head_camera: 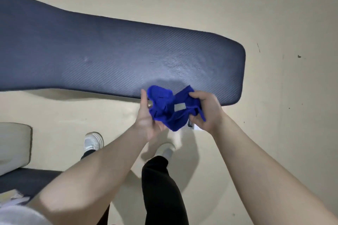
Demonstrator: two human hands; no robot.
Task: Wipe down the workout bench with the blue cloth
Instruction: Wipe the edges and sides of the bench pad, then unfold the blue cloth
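Two hands are on the blue cloth [169, 108] here, holding it up in the air just over the near edge of the workout bench [117, 56], not pressed onto the pad. The bench's long axis runs pretty much left to right across the view, tilting a bit downward toward the right, with the rounded narrow end pointing right and the wider part flaring out at the left edge of the shot. The pad is a dark navy-grey, with a fine diagonal ribbed weave kind of like carbon fibre, soft rounded corners, and a paler, speckled patch near the right end just above the cloth. The cloth is a bright royal blue, fuzzy like microfibre, all bunched and crumpled with a gap in the middle where the floor shows through. The left hand [148, 120] is mostly open, palm up, fingers spread loosely under the cloth's left side, cradling rather than squeezing it. The right hand [206, 111] is curled shut, pinching the cloth's right side between thumb and fingers. The floor [274, 14] is a smooth cream colour with a few dark specks. Down below you can see black trousers [161, 192] and white shoes [93, 140], and there's a pale cushion [12, 146] at the lower left.
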